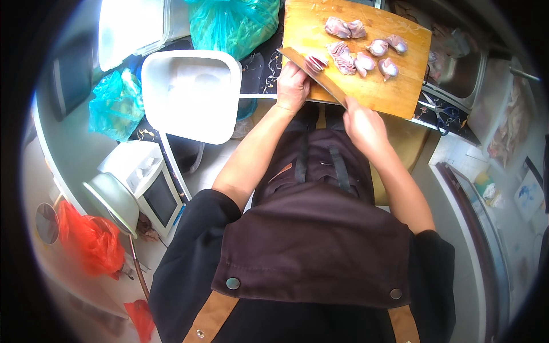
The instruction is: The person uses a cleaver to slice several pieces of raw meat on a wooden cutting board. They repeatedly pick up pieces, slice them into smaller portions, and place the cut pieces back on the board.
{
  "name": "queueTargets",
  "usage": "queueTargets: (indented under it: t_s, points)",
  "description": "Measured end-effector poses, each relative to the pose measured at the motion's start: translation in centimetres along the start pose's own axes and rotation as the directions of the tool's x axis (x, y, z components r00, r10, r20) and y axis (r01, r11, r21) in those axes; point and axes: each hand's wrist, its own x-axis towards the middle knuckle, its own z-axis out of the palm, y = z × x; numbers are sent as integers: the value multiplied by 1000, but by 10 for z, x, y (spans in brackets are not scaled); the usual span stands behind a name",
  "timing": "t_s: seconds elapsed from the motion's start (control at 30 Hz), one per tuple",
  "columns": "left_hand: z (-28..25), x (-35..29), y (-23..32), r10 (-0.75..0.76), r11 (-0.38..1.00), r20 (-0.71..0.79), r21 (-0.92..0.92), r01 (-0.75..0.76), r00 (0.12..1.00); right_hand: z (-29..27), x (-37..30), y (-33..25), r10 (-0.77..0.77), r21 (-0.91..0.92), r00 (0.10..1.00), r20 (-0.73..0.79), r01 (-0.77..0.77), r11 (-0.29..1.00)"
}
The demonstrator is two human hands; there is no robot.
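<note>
My right hand (366, 127) grips the handle of a kitchen knife (320, 80), whose blade slants across the near left part of a wooden cutting board (400, 91). Curled against the near side of the blade is my left hand (293, 88), its fingers closed; the blade hides what they press on. Just beyond the blade lies a cut piece of dark red and pale meat (316, 62), touching or nearly touching the steel. Several whole pinkish gizzards (342, 56) are grouped farther back on the board, apart from both hands.
Left of the board stands a white plastic basin (191, 131), with a green plastic bag (234, 28) behind it. Scissors (439, 111) lie by the board's right edge, near a metal sink (457, 74). A microwave (151, 188) and red bag (88, 240) are at left.
</note>
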Motion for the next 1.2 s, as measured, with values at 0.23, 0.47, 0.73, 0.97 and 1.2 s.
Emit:
queueTargets:
  t_s: [0.23, 0.47, 0.73, 0.97, 1.2]
  points:
    - [0, -4, -5, 4, 998, 30, 58, -5, 1000, 6, 9, 0, -65, -15, 996, -69, 64, 998]
    - [1, 1, 1, 11, 998, 11, 62, -11, 1000, -3, 15, -9, -4, 9, 1000, -2, 4, 1000]
    - [-6, 8, 11, 22, 999, 5, 24, -22, 1000, -20, 18, 55, -24, 266, 991, 133, -12, 964]
    - [-23, 8, 17, -70, 992, 45, -107, 74, 997, -53, -39, 79, 65, 361, 970, 232, -148, 921]
    - [-37, -8, 15, -261, 952, 26, -157, 262, 965, -40, -58, -3, 55, 387, 997, 59, -74, 919]
